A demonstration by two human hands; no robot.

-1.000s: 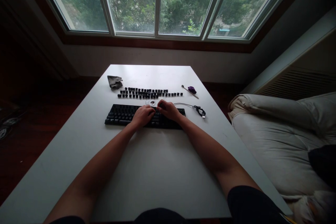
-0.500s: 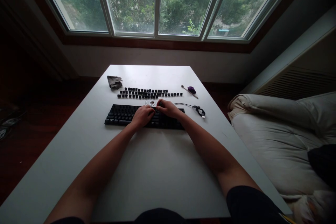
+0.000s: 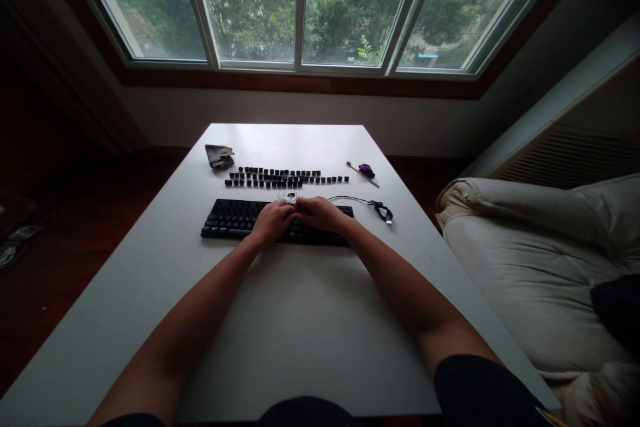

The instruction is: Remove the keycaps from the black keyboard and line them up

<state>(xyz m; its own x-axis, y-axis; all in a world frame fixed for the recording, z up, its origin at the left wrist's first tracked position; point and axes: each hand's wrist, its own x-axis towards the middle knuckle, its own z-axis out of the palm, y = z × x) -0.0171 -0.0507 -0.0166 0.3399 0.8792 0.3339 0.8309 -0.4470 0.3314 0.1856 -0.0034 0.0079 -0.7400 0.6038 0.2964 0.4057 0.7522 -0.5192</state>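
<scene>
A black keyboard (image 3: 227, 217) lies across the white table, partly covered by my hands. Over its middle, my left hand (image 3: 273, 219) is closed, fingertips pinched together; what they hold is hidden. My right hand (image 3: 320, 212) is closed too, its fingertips meeting those of the left above the keys. It grips a keycap puller, whose thin wires showed a moment earlier and are now mostly hidden. Just behind the hands sits a small clear round dish (image 3: 281, 195) with something dark in it. Loose black keycaps (image 3: 265, 183) stand in rows beyond the keyboard.
A crumpled grey cloth (image 3: 219, 157) lies at the table's far left. At the far right are a slim brush (image 3: 363, 175) and a dark purple lump (image 3: 367, 171). A bundled USB cable (image 3: 383, 212) rests right of the keyboard. A pale sofa (image 3: 510, 273) borders the table's right side.
My right hand has turned and moved slightly left, bringing its fingertips against my left hand's. The puller's wires, which pointed away from me, no longer stand out. My left hand stays nearly in place.
</scene>
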